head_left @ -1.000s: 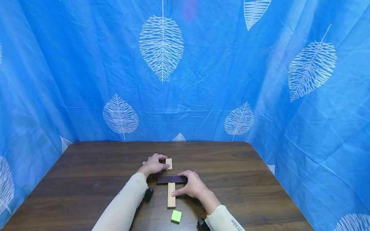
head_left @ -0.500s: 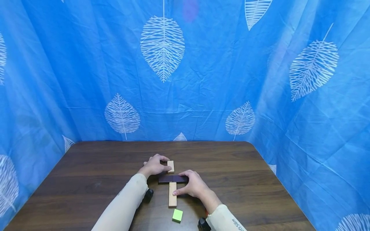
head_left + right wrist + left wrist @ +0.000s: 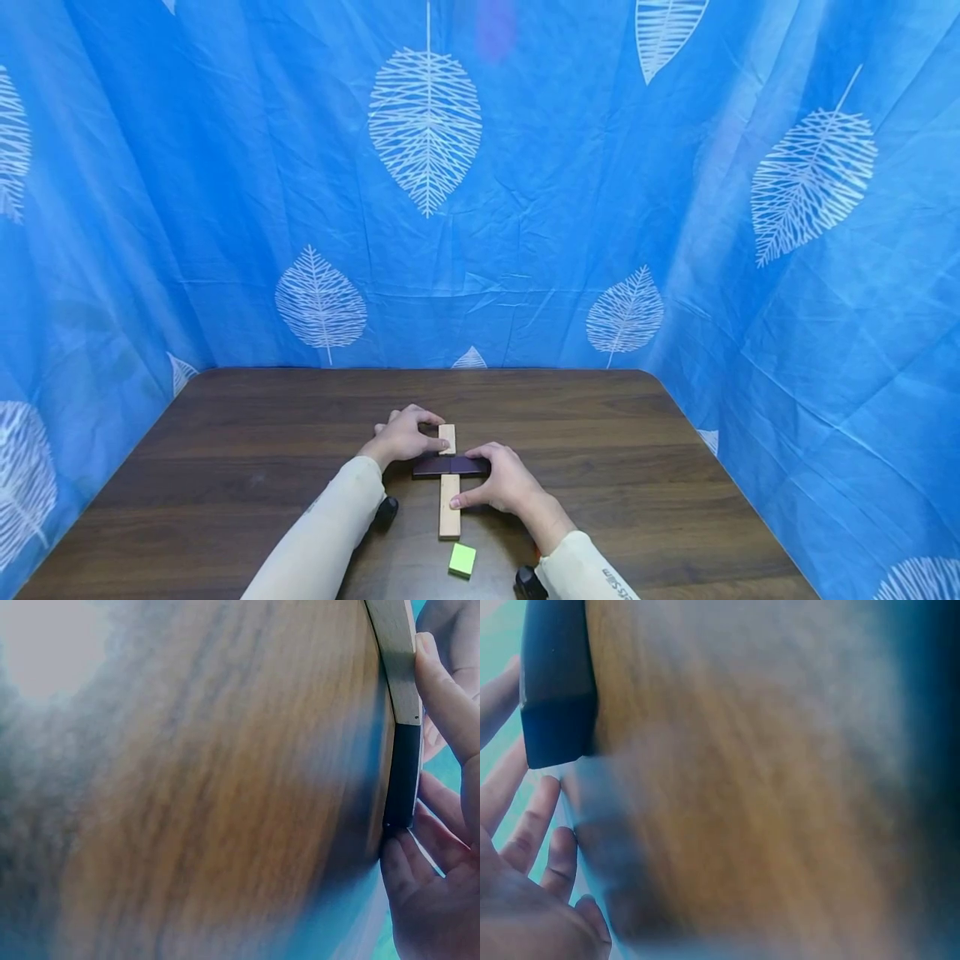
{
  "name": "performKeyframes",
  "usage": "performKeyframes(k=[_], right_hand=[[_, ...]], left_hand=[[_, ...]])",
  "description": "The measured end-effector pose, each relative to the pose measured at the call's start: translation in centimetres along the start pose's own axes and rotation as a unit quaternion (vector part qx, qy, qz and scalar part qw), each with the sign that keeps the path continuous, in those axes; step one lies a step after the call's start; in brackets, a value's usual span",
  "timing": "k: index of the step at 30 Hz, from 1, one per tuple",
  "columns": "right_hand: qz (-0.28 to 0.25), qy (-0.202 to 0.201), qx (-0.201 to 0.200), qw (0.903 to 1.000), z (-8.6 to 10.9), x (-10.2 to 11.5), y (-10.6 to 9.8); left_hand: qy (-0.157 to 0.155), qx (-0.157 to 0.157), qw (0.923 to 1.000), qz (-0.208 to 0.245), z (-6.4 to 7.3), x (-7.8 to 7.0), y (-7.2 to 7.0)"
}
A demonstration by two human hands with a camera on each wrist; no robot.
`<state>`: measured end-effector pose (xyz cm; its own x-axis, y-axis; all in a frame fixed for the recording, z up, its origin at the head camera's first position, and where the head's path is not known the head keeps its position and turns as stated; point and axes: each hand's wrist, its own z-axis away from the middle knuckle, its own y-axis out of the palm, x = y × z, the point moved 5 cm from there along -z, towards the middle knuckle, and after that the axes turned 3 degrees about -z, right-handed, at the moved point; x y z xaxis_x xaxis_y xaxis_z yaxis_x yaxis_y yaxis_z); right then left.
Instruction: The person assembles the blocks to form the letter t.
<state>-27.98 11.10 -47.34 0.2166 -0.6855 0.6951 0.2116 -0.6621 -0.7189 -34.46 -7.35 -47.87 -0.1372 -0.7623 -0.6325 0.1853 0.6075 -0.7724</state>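
My left hand (image 3: 403, 437) pinches a short pale wooden block (image 3: 447, 435), thumb at its near end and index finger at its far end. Right in front lie two dark blocks, the left one (image 3: 430, 468) and the right one (image 3: 469, 467), end to end in a crosswise row. A longer pale wooden block (image 3: 449, 518) runs toward me from the middle of that row. My right hand (image 3: 504, 482) touches this block's right side with the thumb, and its fingers rest at the right dark block's outer end. The right wrist view shows the pale block (image 3: 401, 664) meeting the dark block (image 3: 403, 776).
A small lime-green block (image 3: 462, 560) lies on the brown wooden table (image 3: 600, 433), just nearer than the long pale block. A bit of something red (image 3: 537, 552) peeks out beside the right sleeve. Blue leaf-patterned curtain (image 3: 510, 208) hangs around the table's far side.
My left hand has slid the short pale block toward me, up to the dark row. My right hand stays at the same blocks. The view has shifted slightly.
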Motion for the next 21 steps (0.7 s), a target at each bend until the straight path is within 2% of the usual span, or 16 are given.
performKeyframes(k=[21], right_hand=[[0.023, 0.000, 0.006, 0.9997, -0.46, 0.10, 0.03]], left_hand=[[0.002, 0.002, 1.0000, 0.006, 0.54, -0.11, 0.22]])
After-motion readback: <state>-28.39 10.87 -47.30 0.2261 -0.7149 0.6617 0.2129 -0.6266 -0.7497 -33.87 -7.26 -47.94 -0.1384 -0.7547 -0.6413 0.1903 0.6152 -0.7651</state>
